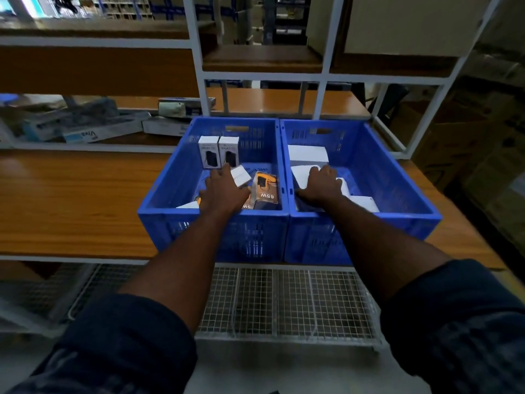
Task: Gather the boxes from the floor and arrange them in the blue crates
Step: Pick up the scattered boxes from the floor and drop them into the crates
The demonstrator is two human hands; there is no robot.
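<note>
Left hand (224, 191) touches a small white box (241, 175), grip unclear, right hand (321, 184) lies splayed on white boxes (308, 155), which I'd guess are light and stiff, best pinched across the sides

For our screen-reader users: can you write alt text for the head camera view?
A person reaches into two blue crates side by side on a wooden shelf: the left grip is at a small white box in the left crate, the right grip rests on white boxes in the right crate. An orange 65W charger box lies beside the left grip.
</note>
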